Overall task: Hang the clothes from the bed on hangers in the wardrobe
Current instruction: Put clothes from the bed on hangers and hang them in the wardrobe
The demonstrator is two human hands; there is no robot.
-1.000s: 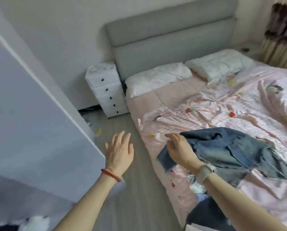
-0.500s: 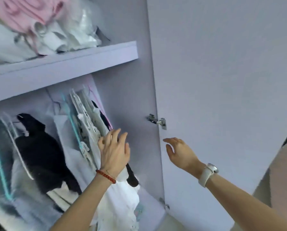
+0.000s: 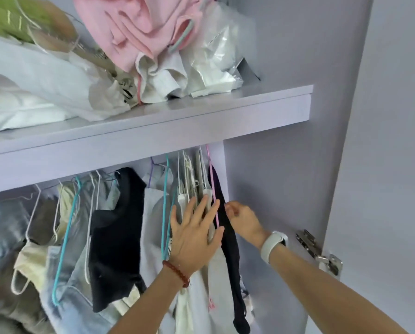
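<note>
Nearest the camera, two bare forearms reach up into the open wardrobe [image 3: 286, 68]. The left hand [image 3: 194, 235], with a red bead bracelet [image 3: 176, 273] at its wrist, lies flat with its fingers spread and straight against the hanging garments, pressing them leftward; its grip is spread and holds nothing. Just to its right, the right hand [image 3: 243, 219], a white watch [image 3: 274, 245] on its wrist, has its fingertips drawn together at the edge of a dark garment [image 3: 230, 249] on a pink hanger [image 3: 213, 189]. It looks like a light pinch, but whether the cloth or the hanger wire is actually caught I cannot tell.

Behind the hands, the rail space is crowded with filled hangers: a black top [image 3: 116, 237], pale denim [image 3: 81, 273], cream and white pieces, and a teal hanger [image 3: 164, 213] among white ones bunched near the right end. Further up, the shelf [image 3: 201, 119] carries piled pink and white clothes and plastic bags.

The bed and its clothes are out of view, and neither hand carries a garment. My judgement is that the person is at the stage of finding or freeing a hanger. Fetching each piece, dressing the hanger and hooking it on the rail all seem left to do.
</note>
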